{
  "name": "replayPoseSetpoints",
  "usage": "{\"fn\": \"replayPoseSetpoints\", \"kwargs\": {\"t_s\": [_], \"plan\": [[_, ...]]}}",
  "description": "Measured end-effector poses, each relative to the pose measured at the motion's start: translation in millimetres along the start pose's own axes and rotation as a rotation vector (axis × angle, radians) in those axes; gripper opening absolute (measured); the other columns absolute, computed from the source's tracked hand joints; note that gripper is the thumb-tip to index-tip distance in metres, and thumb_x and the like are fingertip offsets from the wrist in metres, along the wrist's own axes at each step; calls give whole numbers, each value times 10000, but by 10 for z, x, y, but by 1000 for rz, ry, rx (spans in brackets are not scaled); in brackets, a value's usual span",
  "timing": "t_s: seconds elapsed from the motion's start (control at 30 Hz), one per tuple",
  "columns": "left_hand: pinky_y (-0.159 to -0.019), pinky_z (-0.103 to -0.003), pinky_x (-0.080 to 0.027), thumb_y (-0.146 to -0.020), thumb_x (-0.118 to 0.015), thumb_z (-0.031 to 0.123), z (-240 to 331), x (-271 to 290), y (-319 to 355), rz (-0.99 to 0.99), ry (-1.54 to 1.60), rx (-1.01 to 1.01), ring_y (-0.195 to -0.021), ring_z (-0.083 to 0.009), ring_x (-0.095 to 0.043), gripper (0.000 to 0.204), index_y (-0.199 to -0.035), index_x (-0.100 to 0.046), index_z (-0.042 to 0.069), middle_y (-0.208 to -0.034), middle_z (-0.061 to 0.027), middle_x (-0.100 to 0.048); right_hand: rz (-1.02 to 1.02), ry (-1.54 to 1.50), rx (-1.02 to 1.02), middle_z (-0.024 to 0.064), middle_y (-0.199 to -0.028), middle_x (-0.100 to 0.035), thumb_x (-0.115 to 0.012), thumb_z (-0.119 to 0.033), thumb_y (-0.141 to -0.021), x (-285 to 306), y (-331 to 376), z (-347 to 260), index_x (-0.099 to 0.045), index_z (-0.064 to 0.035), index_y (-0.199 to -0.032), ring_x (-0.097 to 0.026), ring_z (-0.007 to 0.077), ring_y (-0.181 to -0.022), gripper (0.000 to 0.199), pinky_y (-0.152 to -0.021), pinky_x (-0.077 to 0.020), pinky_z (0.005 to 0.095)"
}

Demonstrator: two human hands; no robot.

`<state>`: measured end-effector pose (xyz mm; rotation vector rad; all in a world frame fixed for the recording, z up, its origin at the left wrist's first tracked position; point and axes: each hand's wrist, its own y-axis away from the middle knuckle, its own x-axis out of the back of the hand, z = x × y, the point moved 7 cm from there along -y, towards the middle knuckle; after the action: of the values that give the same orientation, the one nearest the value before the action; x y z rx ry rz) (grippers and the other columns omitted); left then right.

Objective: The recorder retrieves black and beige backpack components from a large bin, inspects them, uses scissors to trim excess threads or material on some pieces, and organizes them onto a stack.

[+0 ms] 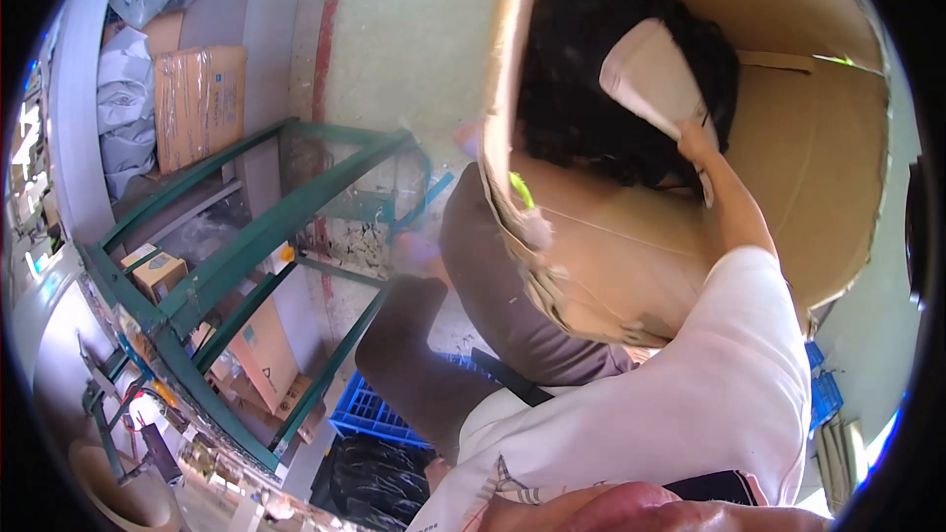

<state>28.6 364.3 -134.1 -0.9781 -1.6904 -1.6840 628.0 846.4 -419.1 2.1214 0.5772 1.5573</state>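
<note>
My right hand is down inside a large cardboard box, its fingers closed on a pale, broad-bladed thing shaped like a scoop. A narrow end of the same pale colour shows just below the hand. Under the broad end lies a heap of black material, too dark to make out piece by piece. My right arm in its white sleeve crosses the near rim of the box. Only a bit of skin shows by my left side at the bottom; the left hand itself is out of sight.
A green metal frame stands to the left, with cartons beneath it. Against the wall leans a brown carton. Beside my legs are a blue plastic crate and shiny black items. The box's near rim is torn.
</note>
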Motion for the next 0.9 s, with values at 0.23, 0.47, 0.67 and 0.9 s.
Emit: {"fn": "replayPoseSetpoints", "kwargs": {"t_s": [0.23,0.47,0.67,0.9], "plan": [[-725,-267,-425,-725,-563,41,1648,153,561,137,286,-783,-804,-185,-542,289,-999,-510,-35,-938,-118,-557,9,96,250,153,-789,-589,-448,27,-589,1606,1854,-1134,-600,-83,-901,-551,309,-794,364,-722,-425,393],[-919,-364,-295,-648,-678,230,3482,701,2863,-2,250,-1919,-1124,-291,-375,748,-1238,-282,-7,-1216,-172,-391,444,179,863,43,-605,-510,-572,-61,-583,2688,3707,-2362,-578,-76,-849,-534,182,-591,266,-513,-433,277],[-779,-416,-418,-618,-615,139,2977,1035,3247,-250,610,-2203,-805,-301,-576,270,-803,-583,-54,-835,-175,-598,549,328,1177,60,-644,-515,-559,-93,-577,3190,4922,-2849,-577,-51,-865,-519,181,-550,291,-421,-400,269],[-772,-375,-444,-679,-567,-8,1385,2090,2007,269,1641,-1628,-883,-268,-534,333,-1003,-497,-35,-986,-140,-525,461,-143,1293,100,-844,-580,-696,-279,-633,3513,5100,-3315,-495,2,-1047,-568,219,-771,539,-699,-438,295]]}}
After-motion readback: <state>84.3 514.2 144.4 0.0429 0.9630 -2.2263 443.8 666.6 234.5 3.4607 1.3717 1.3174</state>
